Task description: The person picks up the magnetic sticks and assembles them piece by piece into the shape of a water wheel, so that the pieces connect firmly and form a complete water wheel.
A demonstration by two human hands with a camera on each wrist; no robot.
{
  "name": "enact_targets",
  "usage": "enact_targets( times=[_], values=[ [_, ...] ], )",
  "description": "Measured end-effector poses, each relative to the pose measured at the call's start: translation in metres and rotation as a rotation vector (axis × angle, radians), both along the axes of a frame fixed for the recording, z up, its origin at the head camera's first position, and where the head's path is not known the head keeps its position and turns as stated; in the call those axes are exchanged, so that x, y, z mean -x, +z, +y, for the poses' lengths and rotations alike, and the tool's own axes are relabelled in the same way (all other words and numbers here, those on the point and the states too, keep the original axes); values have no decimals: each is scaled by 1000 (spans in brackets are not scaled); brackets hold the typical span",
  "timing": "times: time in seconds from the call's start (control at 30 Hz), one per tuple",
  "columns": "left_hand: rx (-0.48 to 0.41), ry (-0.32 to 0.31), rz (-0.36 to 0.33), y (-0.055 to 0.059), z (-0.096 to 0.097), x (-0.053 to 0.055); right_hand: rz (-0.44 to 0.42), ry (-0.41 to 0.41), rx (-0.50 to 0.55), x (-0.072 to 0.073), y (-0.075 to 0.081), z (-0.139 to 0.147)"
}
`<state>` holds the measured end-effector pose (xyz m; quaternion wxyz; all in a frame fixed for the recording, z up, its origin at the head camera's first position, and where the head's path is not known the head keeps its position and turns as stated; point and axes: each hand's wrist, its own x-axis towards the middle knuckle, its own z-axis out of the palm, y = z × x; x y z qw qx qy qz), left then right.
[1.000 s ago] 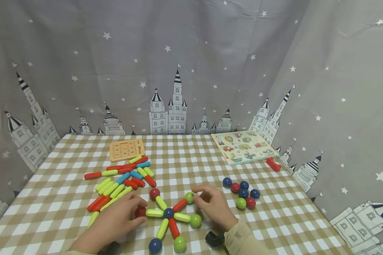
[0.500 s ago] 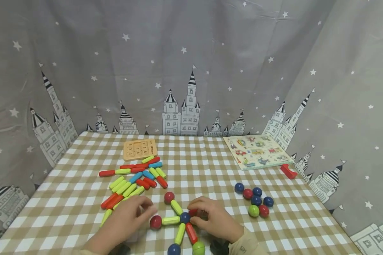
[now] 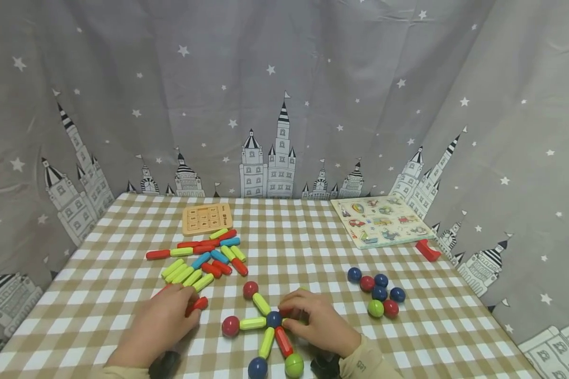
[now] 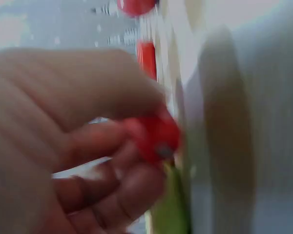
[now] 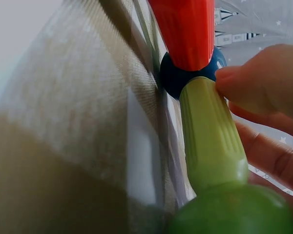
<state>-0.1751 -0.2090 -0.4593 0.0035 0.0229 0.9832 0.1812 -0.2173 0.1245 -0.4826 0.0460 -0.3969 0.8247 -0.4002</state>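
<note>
In the head view, a star of magnetic rods and balls lies on the tablecloth around a dark blue centre ball (image 3: 274,319). My right hand (image 3: 320,321) is over the star's right side, its fingers curled about the arms there and hiding much of them. The right wrist view has my thumb against a yellow-green rod (image 5: 210,131) beside the blue ball, with a green ball (image 5: 234,214) at the rod's near end. To the left of the star, my left hand (image 3: 161,321) pinches a red magnetic rod (image 3: 197,306), its grey tip showing in the blurred left wrist view.
Loose red, blue and yellow-green rods (image 3: 201,260) lie beyond my left hand. Several loose balls (image 3: 379,293) cluster at right. Farther back are a wooden number puzzle (image 3: 207,219), a picture board (image 3: 381,221) and a red notched block (image 3: 428,250).
My left hand has left the red ball at the star's left and gripped a red rod from the pile. My right hand has shifted from the outer green ball inward toward the centre ball.
</note>
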Motion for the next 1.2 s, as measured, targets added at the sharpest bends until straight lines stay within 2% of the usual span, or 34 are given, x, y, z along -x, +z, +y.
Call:
enact_targets(
  times=[0.17,0.27,0.37,0.5,0.73,0.9,1.0,1.2],
  values=[
    [-391,92,-114,-6,29,11,4,-2,-9,1,-2,-1],
    [-538,137,-164,-9,40,18,1,-2,-10,2,-4,-2],
    [-555,126,-187,-11,44,21,-10,0,-8,2,-5,-3],
    [-528,106,-201,-10,47,18,-21,-1,-14,2,-5,-4],
    [-452,44,-140,-11,55,18,-31,-15,-19,2,-1,-4],
    [-411,53,-106,-12,58,19,-25,-16,-22,2,-1,-4],
    [-450,85,-122,-10,54,16,-13,-11,-19,1,-1,-4],
    [-622,148,-236,-4,48,5,21,-50,-66,1,2,-3]
  ],
)
